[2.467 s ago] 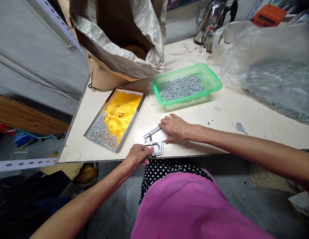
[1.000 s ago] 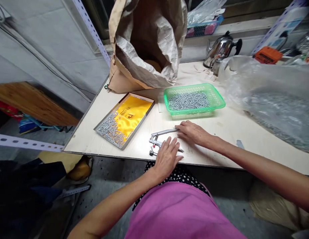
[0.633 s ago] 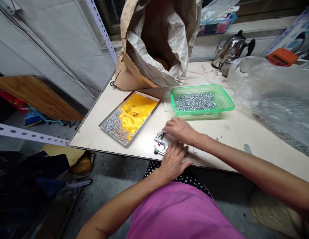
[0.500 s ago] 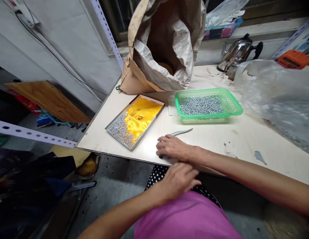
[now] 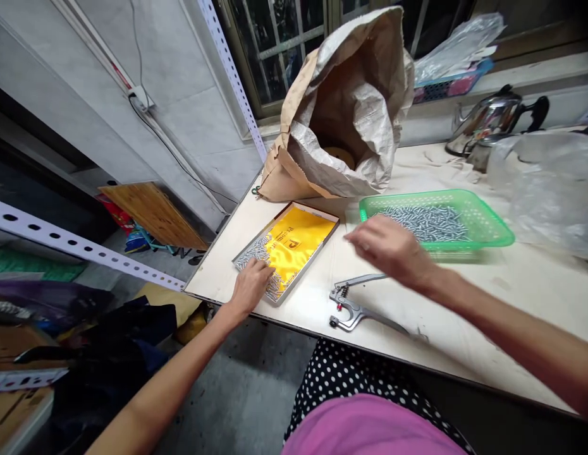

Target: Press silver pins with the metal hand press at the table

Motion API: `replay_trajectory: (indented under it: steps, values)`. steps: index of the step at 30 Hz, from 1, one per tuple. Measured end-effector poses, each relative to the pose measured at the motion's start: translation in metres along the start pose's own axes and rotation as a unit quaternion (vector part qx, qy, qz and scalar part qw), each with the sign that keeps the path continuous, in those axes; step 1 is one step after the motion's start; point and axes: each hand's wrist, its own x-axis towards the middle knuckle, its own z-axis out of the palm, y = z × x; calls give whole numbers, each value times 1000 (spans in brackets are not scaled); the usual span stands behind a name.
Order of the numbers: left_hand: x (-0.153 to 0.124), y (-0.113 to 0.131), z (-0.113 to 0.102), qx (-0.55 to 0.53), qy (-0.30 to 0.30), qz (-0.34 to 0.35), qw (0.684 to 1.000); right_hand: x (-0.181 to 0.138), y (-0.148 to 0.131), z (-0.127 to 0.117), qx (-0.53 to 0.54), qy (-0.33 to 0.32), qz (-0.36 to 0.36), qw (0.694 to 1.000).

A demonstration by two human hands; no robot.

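Observation:
My left hand (image 5: 253,284) reaches into a shallow box lid (image 5: 303,268), its fingers bent together onto the small silvery metal pins (image 5: 256,248) heaped at that end. A yellow cloth (image 5: 296,243) with printed lettering lines the rest of the lid. Slightly blurred, my right hand (image 5: 393,248) is above the table by the near left side of a green plastic basket (image 5: 488,230). Its fingers are drawn together, and whatever may be in them is hidden. Below it, a metal hand press plier (image 5: 353,313) with a spring and two long handles lies untouched. More pins fill the basket.
A large open paper sack (image 5: 294,167) stands behind the lid. A steel kettle (image 5: 493,120) and a clear plastic bag (image 5: 550,183) are at the right. Perforated metal uprights (image 5: 237,82) frame the table's left side. A wooden board (image 5: 154,215) leans beyond it.
My left hand has moved from the table's front edge to the pins in the lid. My right hand has left the press plier, rising toward the basket. The view has shifted.

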Motion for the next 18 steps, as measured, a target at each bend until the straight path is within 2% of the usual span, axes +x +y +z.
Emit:
replay_trajectory:
  steps: [3,6,8,10,13,16,18]
  values:
    - [17,-8,2,34,-68,52,996,-3,53,-34,-127,4,113,985]
    - [28,-9,4,48,-107,93,989,-30,73,-41,-141,-26,165,976]
    - [32,-10,6,57,-127,115,984,-56,59,-34,-83,-44,160,983]
    - [34,-11,9,64,-141,137,978,-82,31,-21,6,-73,162,984]
    - [38,-15,14,55,-145,147,977,-109,-16,3,112,-163,176,964]
    - [42,-19,20,35,-142,119,982,-119,-47,25,137,-249,193,939]
    - [44,-21,22,20,-147,98,984,-121,-57,38,120,-269,195,935]
